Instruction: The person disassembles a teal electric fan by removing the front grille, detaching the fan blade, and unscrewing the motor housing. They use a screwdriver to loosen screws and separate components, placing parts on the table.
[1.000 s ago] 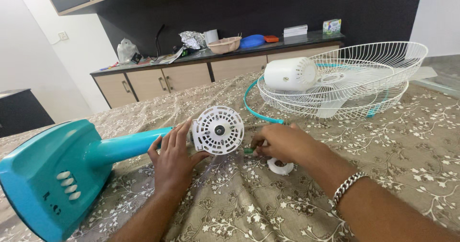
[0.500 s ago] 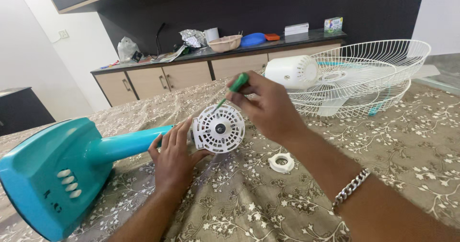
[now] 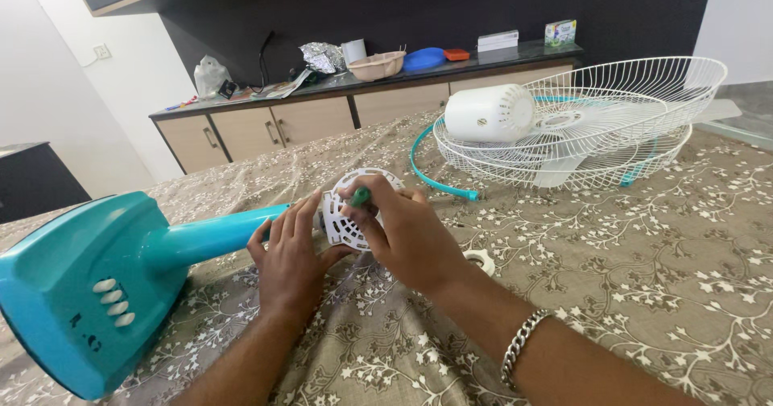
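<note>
Screwdriver (image 3: 359, 197) with the green handle sits pinched in my right hand (image 3: 403, 233), its fingers closed round it, tip aimed into the white vented motor housing (image 3: 345, 222) at the end of the teal fan stand (image 3: 121, 277), which lies on the patterned cloth (image 3: 644, 277). My left hand (image 3: 288, 265) rests flat beside the housing, fingers together, bracing it. To do this well I would keep the shaft square to the housing face and the left hand firm. From the head view the blade tip is hidden behind my knuckles, so I cannot tell whether it is seated in a screw. A white ring (image 3: 481, 259) peeks out beside my wrist.
</note>
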